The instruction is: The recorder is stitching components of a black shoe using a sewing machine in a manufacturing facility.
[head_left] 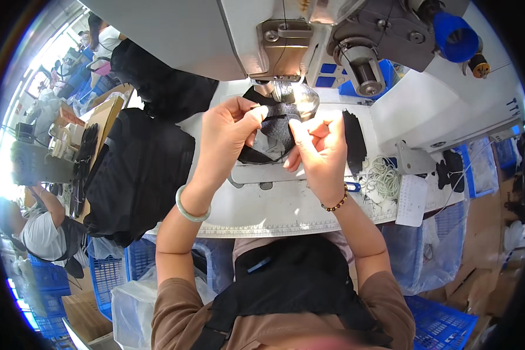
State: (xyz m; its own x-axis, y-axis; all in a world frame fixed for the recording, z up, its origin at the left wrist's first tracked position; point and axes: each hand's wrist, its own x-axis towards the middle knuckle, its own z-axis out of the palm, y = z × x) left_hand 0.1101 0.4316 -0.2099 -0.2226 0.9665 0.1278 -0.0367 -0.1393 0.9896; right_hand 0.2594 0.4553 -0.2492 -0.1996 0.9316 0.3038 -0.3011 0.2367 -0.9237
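We see first the big white sewing machine [178,35], its head reaching down over the upper part of the view. Under it spreads the white table [268,207], with a ruler strip [286,228] along its curved front edge. On our left lies a large black cloth heap [140,169], and behind it another black cloth [163,84], close to the machine. Below the table's left side we find a blue crate [108,280].

Both hands meet just in front of the needle area. Our left hand [228,125] has its thumb and forefinger closed together on the left end of a black strap. Our right hand [319,143] has its fingers curled and its thumb tip against the right side of the black fabric piece [280,133]; we cannot tell whether that thumb and forefinger pinch it tight. The piece lies on the table under the machine head, between the two hands, and the black strap [282,109] crosses its upper part.

Right of the right hand stands a narrow black stack [354,143], and past it sit a tangle of pale cord [382,178] and a white paper [412,201]. Smallest are the pale bangle [189,208] on our left wrist and the beaded bracelet [336,204] on our right.
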